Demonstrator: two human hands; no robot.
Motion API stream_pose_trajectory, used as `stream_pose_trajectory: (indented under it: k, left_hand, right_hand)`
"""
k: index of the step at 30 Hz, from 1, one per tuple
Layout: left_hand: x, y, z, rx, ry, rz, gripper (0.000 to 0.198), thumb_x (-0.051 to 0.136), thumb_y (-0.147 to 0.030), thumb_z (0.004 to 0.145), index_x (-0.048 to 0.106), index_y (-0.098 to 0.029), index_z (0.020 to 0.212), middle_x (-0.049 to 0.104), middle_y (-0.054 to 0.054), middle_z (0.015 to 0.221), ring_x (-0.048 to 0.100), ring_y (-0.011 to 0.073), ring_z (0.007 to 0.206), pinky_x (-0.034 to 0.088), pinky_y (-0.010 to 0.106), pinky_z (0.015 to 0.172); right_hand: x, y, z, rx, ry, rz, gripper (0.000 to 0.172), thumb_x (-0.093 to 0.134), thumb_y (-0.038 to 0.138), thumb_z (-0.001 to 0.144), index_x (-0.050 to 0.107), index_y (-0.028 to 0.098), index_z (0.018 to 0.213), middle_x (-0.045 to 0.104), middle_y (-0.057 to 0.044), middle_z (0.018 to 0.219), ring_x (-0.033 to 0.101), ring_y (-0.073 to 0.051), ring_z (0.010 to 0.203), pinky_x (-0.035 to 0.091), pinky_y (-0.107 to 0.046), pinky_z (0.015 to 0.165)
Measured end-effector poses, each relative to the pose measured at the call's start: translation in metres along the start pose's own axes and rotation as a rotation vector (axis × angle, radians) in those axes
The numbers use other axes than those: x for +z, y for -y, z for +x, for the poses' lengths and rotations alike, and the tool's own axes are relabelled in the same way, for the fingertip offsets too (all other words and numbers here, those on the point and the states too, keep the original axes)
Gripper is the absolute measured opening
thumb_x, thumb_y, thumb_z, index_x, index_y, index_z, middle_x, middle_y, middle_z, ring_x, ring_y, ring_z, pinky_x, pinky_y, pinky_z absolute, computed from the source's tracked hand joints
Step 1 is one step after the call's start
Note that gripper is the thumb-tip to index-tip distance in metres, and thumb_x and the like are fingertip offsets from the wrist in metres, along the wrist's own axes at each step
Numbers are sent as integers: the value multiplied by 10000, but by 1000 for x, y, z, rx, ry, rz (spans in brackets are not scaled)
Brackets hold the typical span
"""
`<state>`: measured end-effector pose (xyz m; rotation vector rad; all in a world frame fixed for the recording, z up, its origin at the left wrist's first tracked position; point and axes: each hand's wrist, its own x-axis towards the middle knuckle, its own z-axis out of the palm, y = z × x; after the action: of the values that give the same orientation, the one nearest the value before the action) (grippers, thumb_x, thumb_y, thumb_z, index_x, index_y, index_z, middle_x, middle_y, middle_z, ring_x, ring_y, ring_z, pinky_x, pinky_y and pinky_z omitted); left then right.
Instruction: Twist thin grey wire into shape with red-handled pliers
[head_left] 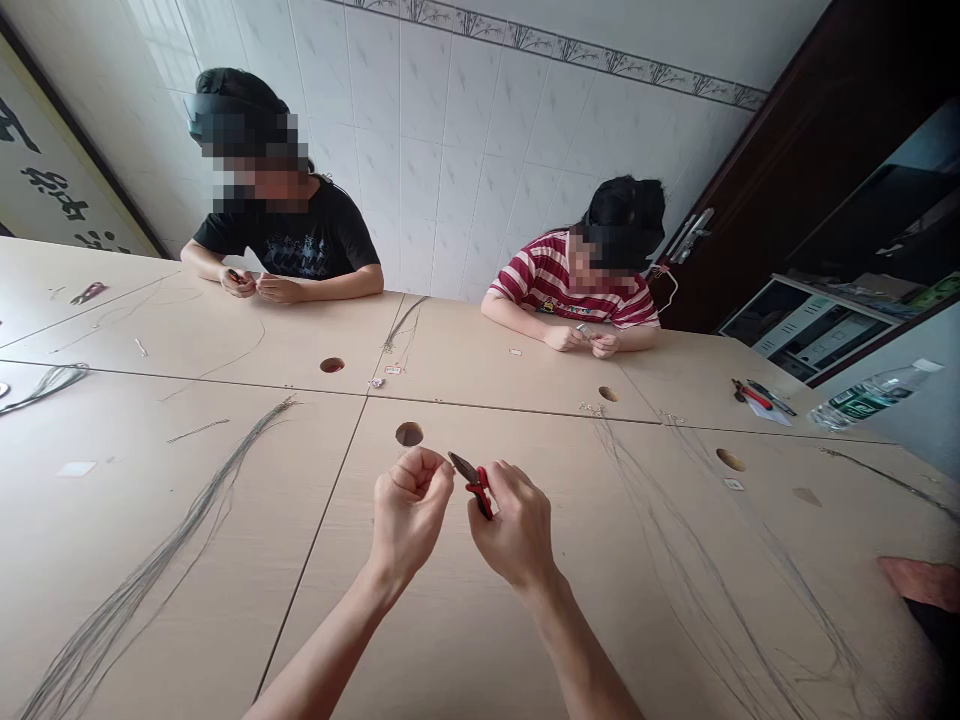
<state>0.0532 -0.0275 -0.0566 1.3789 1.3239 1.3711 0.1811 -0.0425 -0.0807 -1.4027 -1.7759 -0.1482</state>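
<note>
My right hand (519, 520) grips a pair of pliers (466, 469) with red and black handles. Their dark jaws point up and left, close to the fingertips of my left hand (409, 505). The left fingers are curled in, thumb and forefinger pinched together. Whatever sits in that pinch is too small to make out. On the table to the left lies a long bundle of thin grey-green strands (202, 500). Looser strands (701, 570) spread over the table at the right.
Across the table (420, 620) sit two people, one in a black shirt (315, 230), one in a striped shirt (540, 270). Round holes (409, 434) pierce the tabletop. A water bottle (874, 395) lies tilted at the right, near red-handled pliers (752, 393).
</note>
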Motion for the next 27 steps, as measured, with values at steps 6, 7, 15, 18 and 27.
stream_pose_trajectory:
  k: [6, 7, 15, 18, 27]
  left_hand:
    - [0, -1, 0, 20, -14, -39, 207, 572, -265, 779, 515, -170, 604, 419, -54, 518, 303, 66, 485, 288, 173, 436]
    - [0, -2, 0, 23, -19, -43, 207, 573, -261, 779, 513, -171, 602, 419, -55, 515, 304, 65, 483, 291, 172, 436]
    - [0, -8, -1, 3, -50, -109, 193, 582, -247, 784, 520, -176, 615, 515, -41, 545, 383, 70, 507, 353, 160, 465]
    - [0, -9, -1, 11, -56, -118, 198, 586, -248, 785, 519, -178, 612, 518, -43, 538, 397, 70, 503, 370, 158, 470]
    - [1, -3, -3, 44, -57, -67, 170, 572, -248, 793, 535, -187, 639, 556, -32, 547, 454, 85, 506, 413, 172, 496]
  right_hand:
    - [0, 0, -2, 27, 27, 28, 174, 464, 63, 718, 392, 222, 715, 482, 19, 624, 441, -151, 592, 307, -247, 512]
    - [0, 1, -1, 35, 34, 40, 173, 468, 62, 710, 400, 221, 728, 485, 16, 638, 446, -155, 609, 318, -248, 522]
    - [-4, 7, -1, 84, 60, 122, 236, 460, 61, 651, 424, 212, 828, 470, -5, 733, 451, -187, 713, 403, -294, 627]
    - [-2, 10, -3, 82, 69, 126, 230, 456, 68, 651, 418, 213, 826, 464, -6, 736, 448, -190, 715, 403, -299, 626]
    - [2, 16, 0, 111, 82, 77, 221, 457, 71, 645, 384, 229, 781, 459, 7, 698, 449, -183, 669, 371, -276, 573]
